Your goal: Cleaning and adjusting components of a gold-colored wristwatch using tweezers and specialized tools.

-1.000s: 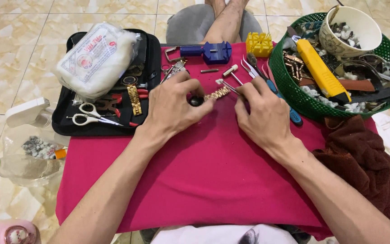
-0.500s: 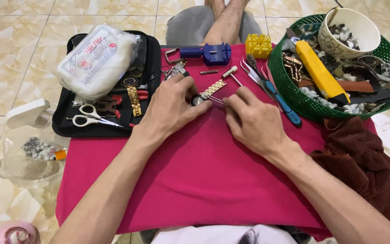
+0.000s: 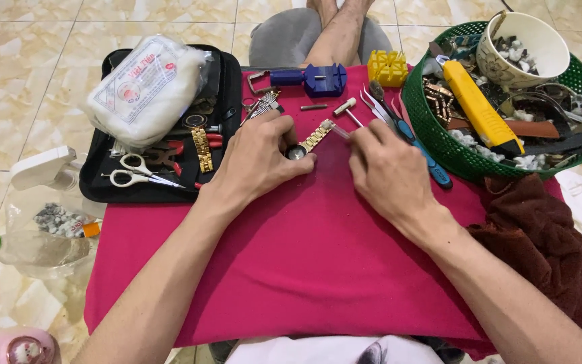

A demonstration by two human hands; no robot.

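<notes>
On red cloth (image 3: 304, 269), left hand (image 3: 257, 158) pins watch (image 3: 302, 147) w/ thumb.

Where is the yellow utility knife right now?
The yellow utility knife lies in the green basket at upper right, just below the white bowl.

Near edge of the pink cloth-covered board (image 3: 304, 269) is wide open; far edge is crowded by a blue link-remover tool (image 3: 314, 77), yellow plastic block (image 3: 387, 67), tweezers (image 3: 375, 104), green basket (image 3: 432, 135) right.
</notes>
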